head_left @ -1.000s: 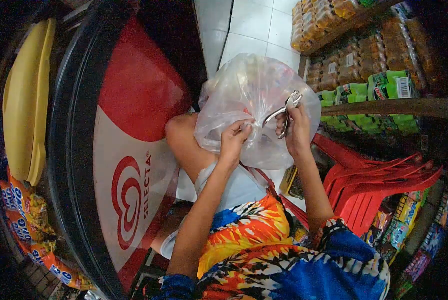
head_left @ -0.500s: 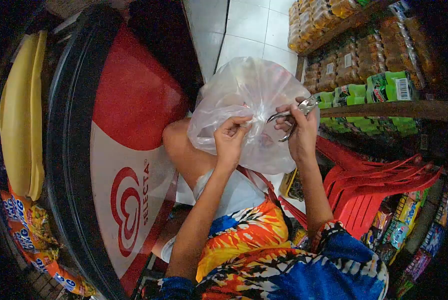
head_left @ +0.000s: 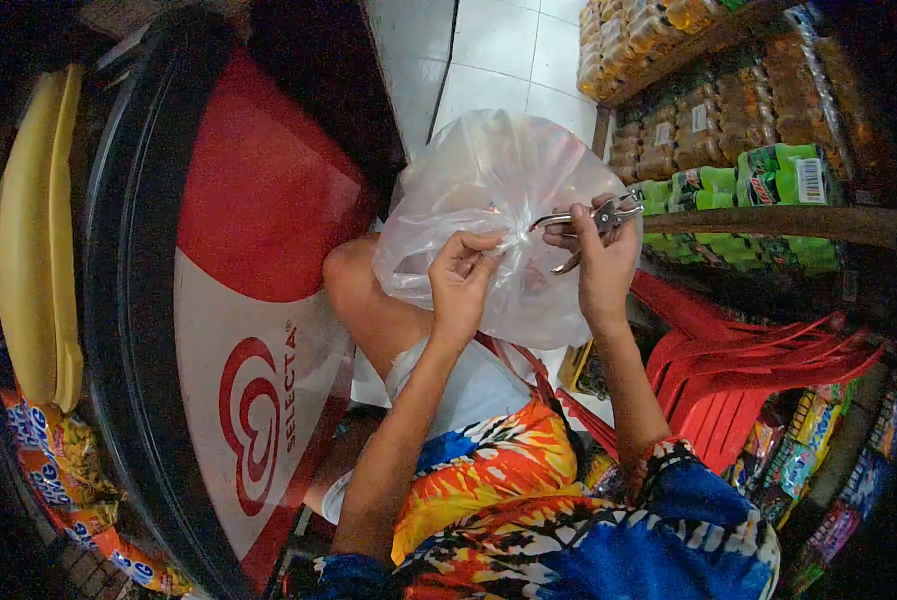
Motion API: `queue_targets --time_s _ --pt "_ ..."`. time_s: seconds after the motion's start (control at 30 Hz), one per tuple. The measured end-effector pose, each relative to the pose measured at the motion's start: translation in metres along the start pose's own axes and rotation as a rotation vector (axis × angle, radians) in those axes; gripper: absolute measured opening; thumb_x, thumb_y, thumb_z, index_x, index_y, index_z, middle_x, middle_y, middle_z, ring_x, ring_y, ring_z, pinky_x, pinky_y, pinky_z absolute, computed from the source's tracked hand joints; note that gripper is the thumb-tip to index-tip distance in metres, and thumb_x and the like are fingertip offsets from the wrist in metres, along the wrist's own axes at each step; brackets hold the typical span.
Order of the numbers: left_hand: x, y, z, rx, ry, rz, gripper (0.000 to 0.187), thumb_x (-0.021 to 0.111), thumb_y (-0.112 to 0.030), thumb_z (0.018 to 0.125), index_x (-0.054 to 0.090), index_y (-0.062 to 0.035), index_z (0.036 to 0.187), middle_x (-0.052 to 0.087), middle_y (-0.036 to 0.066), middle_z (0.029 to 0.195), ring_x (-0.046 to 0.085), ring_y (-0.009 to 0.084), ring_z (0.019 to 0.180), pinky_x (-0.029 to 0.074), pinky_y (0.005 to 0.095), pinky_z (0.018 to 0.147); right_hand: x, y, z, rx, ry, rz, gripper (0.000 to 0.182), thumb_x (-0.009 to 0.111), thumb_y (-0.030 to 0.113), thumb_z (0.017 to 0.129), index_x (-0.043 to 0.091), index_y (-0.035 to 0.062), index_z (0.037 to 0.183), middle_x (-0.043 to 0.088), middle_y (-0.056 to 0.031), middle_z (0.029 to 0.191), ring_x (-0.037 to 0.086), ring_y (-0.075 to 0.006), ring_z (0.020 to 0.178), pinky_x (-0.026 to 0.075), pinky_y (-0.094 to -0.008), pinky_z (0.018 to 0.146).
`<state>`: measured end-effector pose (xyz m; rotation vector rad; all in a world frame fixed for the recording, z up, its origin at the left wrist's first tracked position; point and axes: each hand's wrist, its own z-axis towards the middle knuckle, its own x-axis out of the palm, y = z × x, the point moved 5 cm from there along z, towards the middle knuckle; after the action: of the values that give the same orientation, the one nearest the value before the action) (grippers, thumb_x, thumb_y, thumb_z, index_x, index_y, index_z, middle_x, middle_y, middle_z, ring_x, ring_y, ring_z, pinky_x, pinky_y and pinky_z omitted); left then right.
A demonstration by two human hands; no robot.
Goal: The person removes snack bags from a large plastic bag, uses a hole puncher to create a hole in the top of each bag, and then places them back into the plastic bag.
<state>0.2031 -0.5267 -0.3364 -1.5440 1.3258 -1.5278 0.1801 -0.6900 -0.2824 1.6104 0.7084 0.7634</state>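
Note:
A large, puffed-out clear plastic bag [head_left: 468,175] rests by my bent knee, with its top gathered into a bunch. My left hand [head_left: 461,280] is closed, thumb and fingers pinching the plastic at that bunch. Just to the right, my right hand [head_left: 600,265] is wrapped around a silver plier-style hole punch [head_left: 606,217]. Its two curved handles point left and stand apart, the upper handle tip close to the gathered plastic. The jaw end points right, away from the bag. What lies inside the bag is too blurred to make out.
A red and white freezer [head_left: 268,210] with a black rim stands close on the left. Bottle packs [head_left: 708,120] and green drink packs [head_left: 783,178] fill shelves on the right. Stacked red plastic chairs [head_left: 723,370] stand below them. Snack packets [head_left: 53,460] hang at lower left.
My right hand has turned slightly, and the hole punch has tilted and shifted a little, its jaw end further right. My left hand keeps its pinch on the bag.

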Motion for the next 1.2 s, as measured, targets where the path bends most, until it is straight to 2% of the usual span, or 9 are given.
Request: queue_targets --time_s 0.27,0.33,0.53,0.63,0.7,0.8,1.03,1.13,1.2 --pt "-0.006 0.005 -0.008 0.002 -0.077 0.068 0.008 0.059 0.006 0.082 0.056 0.0005 0.088 0.063 0.012 0.103 0.059 0.0164 0.098 0.046 0.0273 0.088 0.009 -0.020 -0.017 -0.093 -0.094 -0.057 0.022 0.056 0.007 0.089 0.037 0.0036 0.098 0.056 -0.0129 0.082 0.063 -0.0217 0.059 0.055 -0.0306 0.049" --pt "-0.010 0.006 -0.010 -0.018 -0.084 0.075 0.009 0.059 0.007 0.082 0.056 0.0006 0.088 0.063 0.012 0.103 0.058 0.0161 0.098 0.046 0.0271 0.088 0.007 -0.032 -0.018 0.089 -0.084 0.021 0.020 0.055 0.010 0.090 0.037 0.0044 0.098 0.057 -0.0126 0.080 0.063 -0.0218 0.059 0.055 -0.0304 0.048" --pt "-0.016 0.001 -0.008 -0.032 0.069 0.131 0.009 0.063 -0.003 0.082 0.056 -0.0003 0.087 0.061 0.006 0.088 0.056 0.0099 0.081 0.045 0.0242 0.075 -0.001 -0.053 -0.022 0.275 -0.064 0.130 0.019 0.056 0.011 0.088 0.040 0.0042 0.097 0.056 -0.0096 0.077 0.063 -0.0225 0.058 0.055 -0.0308 0.049" --pt "-0.024 0.016 -0.008 -0.238 0.202 0.224 0.013 0.065 -0.007 0.080 0.055 0.0007 0.085 0.060 0.005 0.080 0.056 0.0104 0.076 0.046 0.0248 0.071 -0.003 -0.067 -0.029 0.319 -0.028 0.103 0.019 0.054 0.009 0.087 0.039 0.0028 0.098 0.056 -0.0113 0.077 0.062 -0.0229 0.057 0.055 -0.0315 0.048" --pt "-0.024 0.026 -0.008 -0.175 0.182 0.563 0.019 0.067 -0.013 0.078 0.055 0.0008 0.084 0.057 0.005 0.073 0.054 0.0111 0.069 0.044 0.0255 0.063 -0.006 -0.074 -0.030 0.340 -0.016 0.091 0.019 0.053 0.007 0.088 0.038 0.0018 0.099 0.056 -0.0134 0.077 0.062 -0.0232 0.056 0.055 -0.0321 0.047" --pt "-0.019 0.034 -0.011 -0.173 0.183 0.474 0.021 0.067 -0.011 0.077 0.056 -0.0009 0.092 0.057 0.002 0.082 0.052 0.0098 0.075 0.043 0.0246 0.068 -0.009 -0.081 -0.032 0.374 -0.010 0.048 0.019 0.051 0.006 0.088 0.037 0.0013 0.099 0.056 -0.0137 0.077 0.062 -0.0236 0.055 0.054 -0.0316 0.046" --pt "-0.018 0.054 -0.020 -0.234 0.203 0.571 0.021 0.063 -0.004 0.073 0.056 -0.0019 0.093 0.056 0.002 0.083 0.053 0.0107 0.076 0.045 0.0259 0.072 -0.014 -0.078 -0.034 0.387 0.056 -0.113 0.020 0.051 0.008 0.089 0.036 0.0018 0.100 0.057 -0.0128 0.075 0.062 -0.0212 0.053 0.054 -0.0301 0.044" --pt "-0.018 0.057 -0.029 -0.187 0.189 0.418 0.020 0.063 -0.002 0.074 0.057 -0.0010 0.093 0.058 0.003 0.082 0.055 0.0111 0.077 0.046 0.0253 0.072 -0.022 -0.080 -0.034 0.394 0.084 -0.171 0.021 0.052 0.008 0.089 0.036 0.0023 0.101 0.057 -0.0113 0.073 0.062 -0.0198 0.053 0.054 -0.0293 0.045" --pt "-0.025 0.062 -0.032 -0.274 0.182 0.363 0.016 0.063 -0.001 0.076 0.058 -0.0001 0.091 0.060 0.005 0.084 0.057 0.0119 0.078 0.046 0.0243 0.073 -0.025 -0.085 -0.037 0.396 0.086 -0.170 0.022 0.053 0.009 0.089 0.036 0.0023 0.102 0.057 -0.0106 0.072 0.062 -0.0190 0.053 0.054 -0.0289 0.046"
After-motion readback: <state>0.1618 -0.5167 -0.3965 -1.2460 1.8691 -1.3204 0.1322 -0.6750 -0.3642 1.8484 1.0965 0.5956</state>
